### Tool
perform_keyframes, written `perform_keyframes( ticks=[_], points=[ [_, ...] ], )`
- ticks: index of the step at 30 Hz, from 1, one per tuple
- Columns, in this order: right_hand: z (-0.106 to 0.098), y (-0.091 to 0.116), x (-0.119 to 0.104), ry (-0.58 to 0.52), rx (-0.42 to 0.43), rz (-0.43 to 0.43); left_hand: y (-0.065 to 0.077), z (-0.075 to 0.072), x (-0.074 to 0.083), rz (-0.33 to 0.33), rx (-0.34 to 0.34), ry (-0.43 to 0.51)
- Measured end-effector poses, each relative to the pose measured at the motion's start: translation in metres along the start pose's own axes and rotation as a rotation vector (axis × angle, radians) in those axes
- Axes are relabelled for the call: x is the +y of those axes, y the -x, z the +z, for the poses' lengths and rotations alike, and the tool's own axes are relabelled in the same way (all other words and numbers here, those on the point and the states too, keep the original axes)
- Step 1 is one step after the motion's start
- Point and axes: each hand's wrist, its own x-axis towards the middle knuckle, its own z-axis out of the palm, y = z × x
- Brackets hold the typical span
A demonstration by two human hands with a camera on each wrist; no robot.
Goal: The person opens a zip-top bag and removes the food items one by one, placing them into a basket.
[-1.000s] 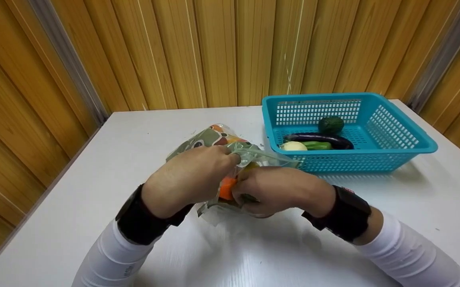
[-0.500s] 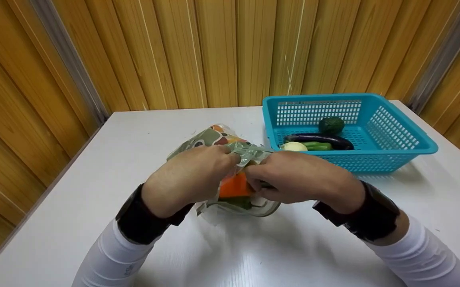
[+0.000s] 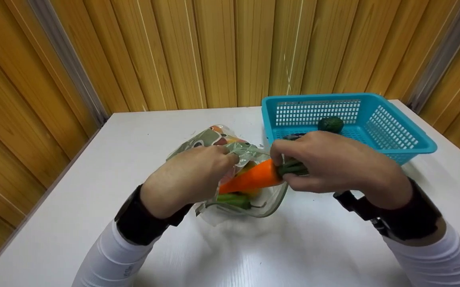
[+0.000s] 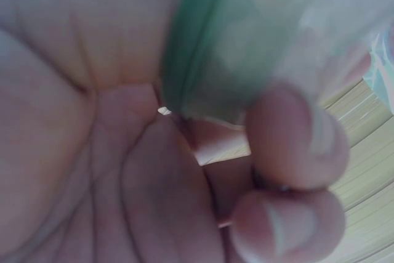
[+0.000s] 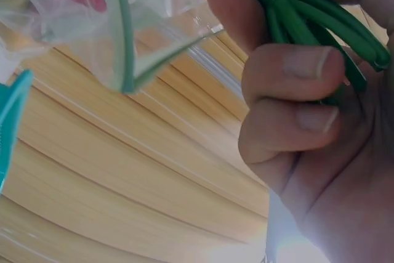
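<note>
1. Orange, tapering carrot [image 3: 253, 178] with green stems [image 5: 292, 16]: slanting across mouth of clear printed plastic bag [image 3: 208, 137], tip hidden. Probably light, stiff, smooth.
2. Right hand [image 3: 329, 163]: fingers clamped at stem base; good hold, stems likely bendy.
3. Left hand [image 3: 192, 175]: fingers curled round bag's green rim [image 4: 194, 47]; film looks limp, slippery, best gripped there.

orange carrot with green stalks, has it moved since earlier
Yes: the orange carrot, its green stalks gripped by the right hand, has moved rightward and up the head view, toward the turquoise perforated plastic basket.
</note>
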Motion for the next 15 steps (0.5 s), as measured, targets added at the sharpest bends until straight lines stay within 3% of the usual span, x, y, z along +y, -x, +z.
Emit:
perform_keyframes(
  ticks=[7,15],
  points=[
    [-0.01,0.017,0.017,0.025,0.084,-0.005,0.001,0.0,0.0,0.008,0.015,-0.009],
    [-0.016,0.035,0.044,0.065,0.226,-0.096,-0.001,0.0,0.0,-0.013,-0.015,-0.012]
  ],
)
